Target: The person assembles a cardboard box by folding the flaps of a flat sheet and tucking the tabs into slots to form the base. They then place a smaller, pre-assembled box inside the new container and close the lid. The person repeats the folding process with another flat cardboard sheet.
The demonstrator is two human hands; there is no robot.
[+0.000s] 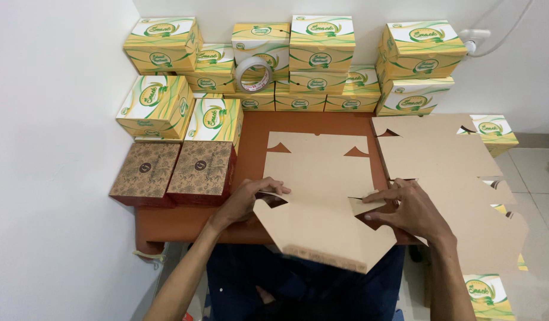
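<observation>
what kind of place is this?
Likely a small home or shop packing spot, not a factory: both hands fold a flat cardboard blank on a low brown table, with stacked yellow printed boxes and a tape roll against the wall.
</observation>
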